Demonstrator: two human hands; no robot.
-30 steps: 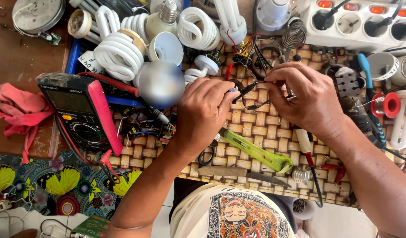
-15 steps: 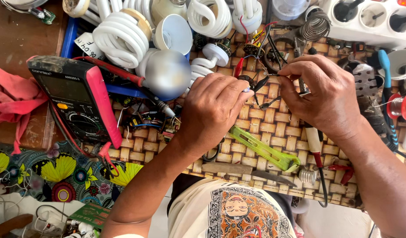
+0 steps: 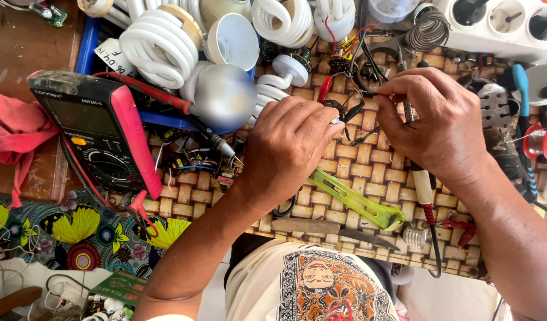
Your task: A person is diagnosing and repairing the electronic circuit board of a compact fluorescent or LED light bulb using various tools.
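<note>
both hands (image 3: 291,148) (image 3: 437,128) pinch small wired part (image 3: 352,110) over woven mat (image 3: 356,169).

Single head-worn view, no second camera to overlap. Looks steeply down onto the bench (image 3: 350,172) from above the wearer's chest; shirt front fills bottom centre. Close range: left hand (image 3: 291,148) and right hand (image 3: 440,125) sit mid-frame, forearms entering from the bottom corners. Far bench edge with spiral lamps (image 3: 160,47) at top, multimeter (image 3: 95,131) at left, solder spool (image 3: 544,141) cut off at right.
</note>
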